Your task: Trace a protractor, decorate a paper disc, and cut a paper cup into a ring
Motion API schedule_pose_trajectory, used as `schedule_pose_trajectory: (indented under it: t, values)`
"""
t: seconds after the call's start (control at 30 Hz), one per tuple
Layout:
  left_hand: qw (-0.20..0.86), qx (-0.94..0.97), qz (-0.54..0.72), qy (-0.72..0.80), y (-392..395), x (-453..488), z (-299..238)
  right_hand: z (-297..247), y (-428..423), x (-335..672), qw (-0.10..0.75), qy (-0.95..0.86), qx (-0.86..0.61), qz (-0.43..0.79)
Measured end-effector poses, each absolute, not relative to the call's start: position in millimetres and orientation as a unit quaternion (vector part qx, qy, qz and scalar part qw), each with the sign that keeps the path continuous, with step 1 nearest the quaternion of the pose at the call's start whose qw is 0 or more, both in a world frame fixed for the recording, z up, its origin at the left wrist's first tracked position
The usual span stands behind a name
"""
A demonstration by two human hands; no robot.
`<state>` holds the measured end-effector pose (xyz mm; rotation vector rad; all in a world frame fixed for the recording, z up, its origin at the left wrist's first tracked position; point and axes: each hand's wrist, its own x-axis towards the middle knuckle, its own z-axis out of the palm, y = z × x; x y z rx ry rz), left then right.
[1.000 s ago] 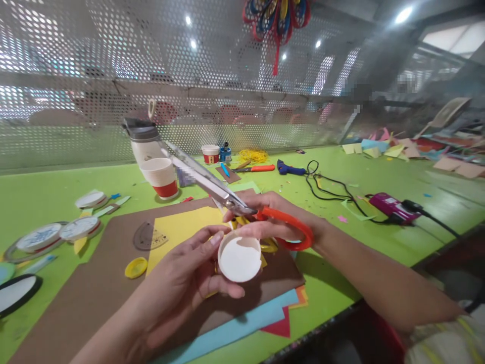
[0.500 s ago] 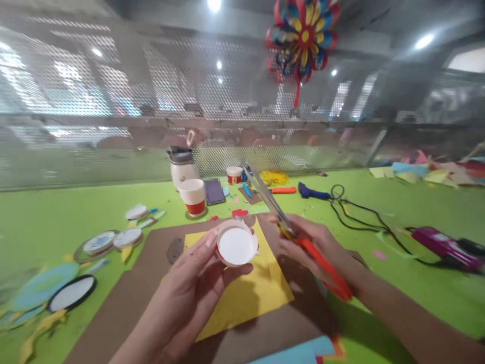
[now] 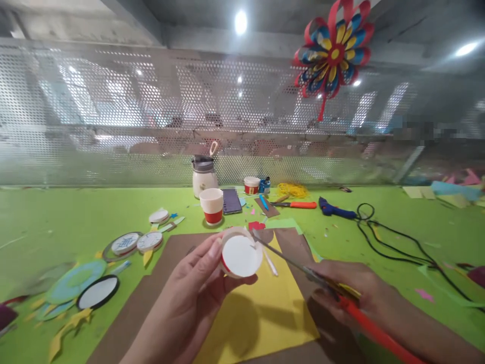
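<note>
My left hand (image 3: 206, 275) grips a cut-down paper cup base (image 3: 241, 256), its round white face turned toward me and a bit of red on its left edge. In my right hand (image 3: 352, 283) are scissors (image 3: 290, 260) with red handles. Their blades point left, and the tips reach the upper right rim of the cup base. A narrow white strip (image 3: 271, 263) shows just right of the base; whether it is still attached I cannot tell. Below both hands lies a yellow sheet (image 3: 280, 318) on brown board (image 3: 151, 303).
A paper cup (image 3: 212, 205), a bottle (image 3: 204, 179) and a phone (image 3: 232, 201) stand or lie behind. A utility knife (image 3: 303, 205) and a blue glue gun (image 3: 337, 209) with a black cord are at right. Paper discs (image 3: 125, 242) lie left. A paper flower (image 3: 335, 53) hangs above.
The scissors have swung down and left from a raised position, bringing their tips to the cup base's rim. A white strip now shows beside it. The view has shifted left.
</note>
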<state>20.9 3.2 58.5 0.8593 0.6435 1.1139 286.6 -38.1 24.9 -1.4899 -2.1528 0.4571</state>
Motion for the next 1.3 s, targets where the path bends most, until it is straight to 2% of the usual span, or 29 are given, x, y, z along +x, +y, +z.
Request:
schedule_pose_trajectory:
  t: [0.37,0.53,0.8,1.3]
  values:
    - [0.669,0.427,0.490,0.361,1.6,30.1,58.5,28.2,-39.2,296.4,0.231,-0.781,-0.536,0.221]
    - [0.661,0.435,0.486,0.370,-1.0,32.9,60.7,29.8,-41.5,294.5,0.193,-0.785,-0.552,0.204]
    - [0.672,0.437,0.468,0.372,2.5,30.9,57.8,29.5,-45.8,294.0,0.213,-0.785,-0.571,0.113]
    - [0.684,0.420,0.476,0.360,0.3,33.1,58.2,22.8,-47.6,294.0,0.248,-0.791,-0.557,0.059]
